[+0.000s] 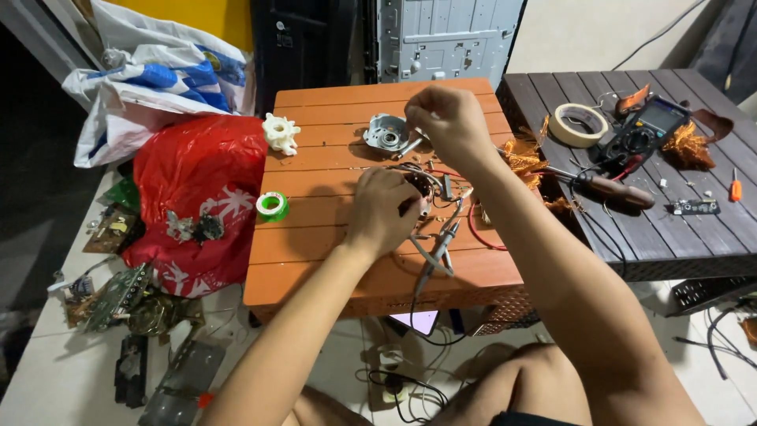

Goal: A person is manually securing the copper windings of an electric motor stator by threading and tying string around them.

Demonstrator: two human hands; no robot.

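Left hand [384,211] curled over small dark motor part [420,185] at table centre; looks clamped to steady it, I judge. Right hand [445,122] at 1 o'clock from it, fingers pinched near metal housing [386,132]; what it pinches, I cannot tell. Probe [438,254] and wires at 5 o'clock, within reach. Green tape roll [272,207] at 9 o'clock, white gear [281,132] at 10. Orange table [331,260]: bare slats left, clutter right. Dark table [678,237] at 3 o'clock holds meter [643,134], screwdriver [607,188], masking tape [579,125].
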